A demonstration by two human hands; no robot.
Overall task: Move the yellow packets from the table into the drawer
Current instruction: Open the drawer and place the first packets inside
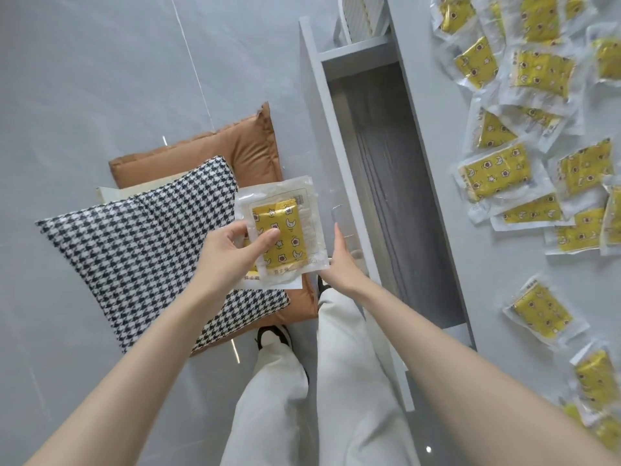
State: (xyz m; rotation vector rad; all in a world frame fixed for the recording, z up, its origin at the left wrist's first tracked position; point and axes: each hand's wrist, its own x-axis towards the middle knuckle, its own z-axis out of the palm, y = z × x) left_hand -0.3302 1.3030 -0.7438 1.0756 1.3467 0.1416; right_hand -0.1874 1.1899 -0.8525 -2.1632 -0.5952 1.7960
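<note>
Bright, even daylight, soft shadows, small glints on the glossy floor (100, 79), wide-angle bending at the edges.

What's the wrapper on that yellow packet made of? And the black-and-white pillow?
The yellow packet is wrapped in what looks like clear plastic film: glossy, see-through, crinkled at the edges. The black-and-white pillow looks like woven fabric, matte, with a houndstooth weave; which fibre, I can't tell.

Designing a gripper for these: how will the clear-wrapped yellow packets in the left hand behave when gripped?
Likely light: the left hand holds the stacked packets by thumb and fingertips alone. Probably floppy at the rims: the clear wrap beyond the yellow pad looks thin and wrinkled. Glossy film may be slippery, so stacked ones could slide.
</note>
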